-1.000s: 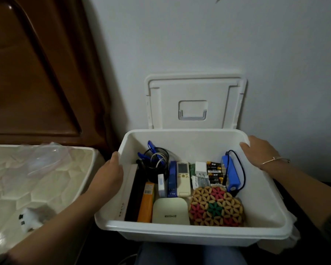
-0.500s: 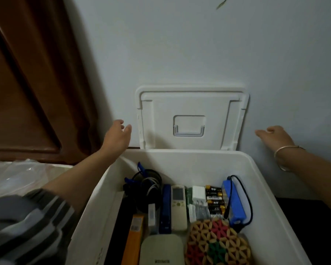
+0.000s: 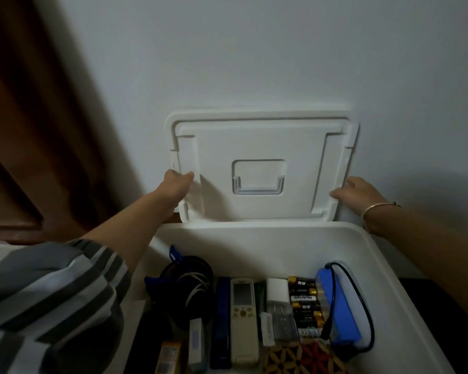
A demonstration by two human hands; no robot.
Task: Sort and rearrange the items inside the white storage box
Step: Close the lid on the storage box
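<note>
Between the left hand (image 3: 177, 183) and the right hand (image 3: 355, 190), the lid (image 3: 262, 147) is plain white. The storage box (image 3: 254, 228) below both hands is the same white. A pale metallic bangle (image 3: 376, 209) circles the wrist behind the right hand. Behind the left hand's forearm, the sleeve (image 3: 52, 287) is striped grey and white.

Left of the left hand, the wood panel (image 3: 25, 117) is dark brown. The wall (image 3: 254, 49) above both hands is pale grey-white.

Below the right hand:
- a bright blue pack (image 3: 338, 303)
- a black cable (image 3: 372, 326)
- black-and-gold batteries (image 3: 304, 298)
- a white plug (image 3: 277, 292)

Below the left hand:
- black coiled cords (image 3: 187, 276)
- a dark blue case (image 3: 222, 319)
- a cream remote (image 3: 242, 317)
- a yellow-orange box (image 3: 170, 357)

Lowest of all is a mat (image 3: 303, 359) with a tan and red petal lattice.
</note>
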